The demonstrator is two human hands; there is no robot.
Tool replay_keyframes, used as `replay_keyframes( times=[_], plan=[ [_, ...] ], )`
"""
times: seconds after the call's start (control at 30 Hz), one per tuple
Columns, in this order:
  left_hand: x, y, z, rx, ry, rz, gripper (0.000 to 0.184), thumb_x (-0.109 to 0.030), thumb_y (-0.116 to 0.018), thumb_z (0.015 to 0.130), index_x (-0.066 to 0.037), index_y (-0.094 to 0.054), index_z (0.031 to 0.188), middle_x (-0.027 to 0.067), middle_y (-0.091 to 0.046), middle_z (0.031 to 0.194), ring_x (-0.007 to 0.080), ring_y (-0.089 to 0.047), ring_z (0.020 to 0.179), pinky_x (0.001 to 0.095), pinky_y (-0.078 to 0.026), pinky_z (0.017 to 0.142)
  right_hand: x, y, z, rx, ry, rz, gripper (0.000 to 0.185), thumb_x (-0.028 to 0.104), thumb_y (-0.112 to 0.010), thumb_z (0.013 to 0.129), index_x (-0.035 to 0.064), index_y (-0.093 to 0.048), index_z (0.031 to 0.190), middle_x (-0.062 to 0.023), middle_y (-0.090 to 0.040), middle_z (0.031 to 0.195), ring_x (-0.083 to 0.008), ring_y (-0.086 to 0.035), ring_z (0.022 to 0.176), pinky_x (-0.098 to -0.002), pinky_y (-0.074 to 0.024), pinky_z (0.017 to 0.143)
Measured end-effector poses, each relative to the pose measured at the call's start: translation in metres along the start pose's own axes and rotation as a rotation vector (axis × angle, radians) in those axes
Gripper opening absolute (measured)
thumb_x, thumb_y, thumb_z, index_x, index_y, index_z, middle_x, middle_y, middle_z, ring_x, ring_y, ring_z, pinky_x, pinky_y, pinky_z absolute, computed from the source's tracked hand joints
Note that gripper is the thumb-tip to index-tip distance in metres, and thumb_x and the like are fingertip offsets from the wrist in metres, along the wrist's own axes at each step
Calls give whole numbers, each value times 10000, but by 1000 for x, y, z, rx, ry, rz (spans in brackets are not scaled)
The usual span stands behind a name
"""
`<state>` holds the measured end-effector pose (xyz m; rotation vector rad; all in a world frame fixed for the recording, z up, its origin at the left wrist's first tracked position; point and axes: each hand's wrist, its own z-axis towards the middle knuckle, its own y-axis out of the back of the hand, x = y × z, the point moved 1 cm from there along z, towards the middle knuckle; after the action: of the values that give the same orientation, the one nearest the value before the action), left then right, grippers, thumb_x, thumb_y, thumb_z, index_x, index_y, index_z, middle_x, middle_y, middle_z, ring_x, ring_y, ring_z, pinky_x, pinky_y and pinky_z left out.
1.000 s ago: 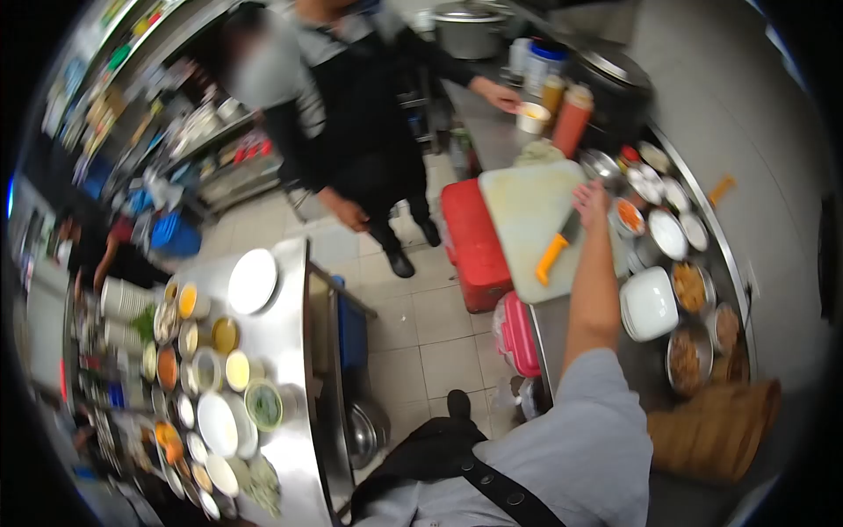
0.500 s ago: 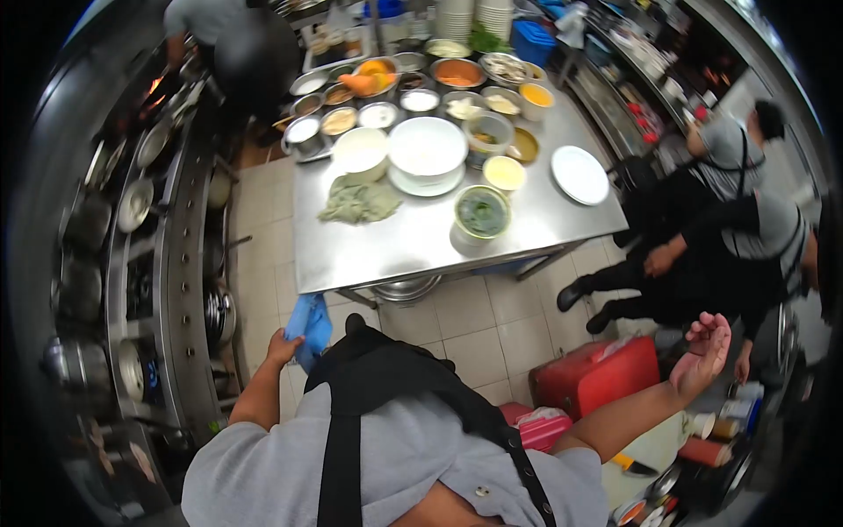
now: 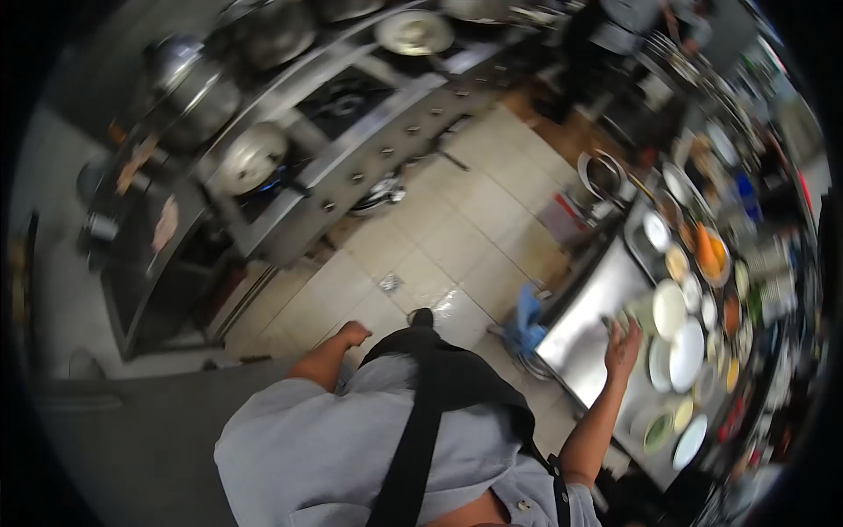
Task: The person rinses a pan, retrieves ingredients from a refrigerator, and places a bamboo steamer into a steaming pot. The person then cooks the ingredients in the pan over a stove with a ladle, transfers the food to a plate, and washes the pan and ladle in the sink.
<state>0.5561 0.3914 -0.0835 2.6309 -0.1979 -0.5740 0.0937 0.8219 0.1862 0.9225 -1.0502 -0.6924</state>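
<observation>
My left hand [image 3: 354,334] hangs low over the tiled floor, its fingers curled in, with no object showing in it. My right hand [image 3: 622,347] is raised at the steel table [image 3: 575,329], fingers apart and holding nothing. Behind it in the view lies a greenish cloth [image 3: 639,314], partly covered; whether they touch I cannot tell. Beside the cloth are a pale round tub [image 3: 669,309] and a large white bowl [image 3: 686,354]. A blue plastic bag or cloth [image 3: 525,321] hangs at the table's corner, away from both hands.
A stove [image 3: 386,149] runs along the far left, with a lidded pan [image 3: 255,158] over a blue flame. Tiled floor [image 3: 421,237] lies between stove and table. Another person [image 3: 628,18] stands at the back. A white plate [image 3: 690,441] rests at the table's near end.
My view and body have turned left toward the stove. My left hand has let go of the blue bag or cloth. The table now appears on my right, with my right hand by it.
</observation>
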Motion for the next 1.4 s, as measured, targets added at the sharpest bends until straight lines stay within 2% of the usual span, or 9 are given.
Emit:
replay_keyframes(
  times=[0.1, 0.27, 0.43, 0.53, 0.63, 0.83, 1.07, 1.17, 1.4],
  plan=[
    [10, 42, -6, -217, 68, -363, 318, -354, -591, 866, -41, -644, 854, 72, -637, 677, 194, -602, 559, 354, -491, 563, -15, -40, 12, -56, -1, -323, 339, 238, -591, 882, 14, -584, 1136, -220, -588, 1107, -420, -528, 1022, -469, -408, 913],
    [-7, 130, -30, -372, 191, -903, 317, -366, -575, 892, -72, -593, 1011, 44, -655, 849, 160, -626, 677, 346, -493, 589, -25, -39, 38, 183, -154, -283, 398, 287, -574, 862, 16, -574, 1154, -238, -589, 1073, -413, -547, 1009, -493, -416, 900],
    [-43, 193, -46, -461, 1, -1200, 313, -358, -539, 922, -88, -563, 1079, 57, -655, 948, 158, -631, 772, 326, -494, 641, -20, -44, 87, 548, -254, -647, 423, 338, -629, 830, -9, -592, 1070, -259, -602, 1100, -415, -566, 1045, -469, -438, 891],
    [-48, 209, -49, -446, -2, -1152, 279, -308, -550, 922, -85, -567, 1089, 58, -654, 948, 151, -630, 773, 309, -490, 634, 149, -39, 122, 240, -70, -301, 539, 407, -619, 854, -35, -568, 1159, -260, -626, 1069, -419, -587, 1018, -456, -459, 877],
    [-61, 224, -58, -387, 16, -1086, 285, -269, -552, 922, -73, -554, 1129, 70, -649, 969, 156, -625, 796, 304, -490, 656, 222, -96, 175, 436, 209, 185, 404, 262, -645, 854, 2, -583, 1157, -229, -631, 1077, -377, -604, 1016, -394, -467, 874],
    [-124, 287, -84, -466, -171, -1134, 298, -250, -567, 920, -46, -569, 1137, 72, -663, 986, 148, -638, 811, 278, -485, 690, 398, -173, 239, 541, 419, 272, 380, 254, -689, 826, 5, -608, 1101, -204, -644, 1037, -313, -644, 927, -383, -504, 795],
    [-180, 383, -54, -678, -203, -1048, 336, -227, -636, 890, -23, -570, 1149, 50, -653, 971, 112, -602, 820, 250, -466, 721, 551, -259, 352, 606, 663, 399, 339, 228, -688, 821, 3, -624, 1066, -192, -631, 1056, -336, -622, 962, -385, -499, 818],
    [-194, 410, -35, -788, -201, -871, 332, -190, -657, 877, -11, -576, 1144, 29, -641, 946, 97, -572, 827, 240, -459, 739, 607, -287, 397, 627, 777, 399, 322, 224, -680, 823, 7, -631, 1056, -194, -627, 1065, -351, -611, 974, -391, -493, 833],
    [-225, 427, -35, -764, -127, -958, 341, -186, -632, 899, 9, -558, 1169, 57, -628, 997, 113, -559, 891, 260, -459, 810, 700, -343, 413, 711, 1042, 546, 340, 246, -669, 826, -6, -622, 1049, -189, -627, 992, -366, -593, 957, -417, -475, 829]
  ],
)
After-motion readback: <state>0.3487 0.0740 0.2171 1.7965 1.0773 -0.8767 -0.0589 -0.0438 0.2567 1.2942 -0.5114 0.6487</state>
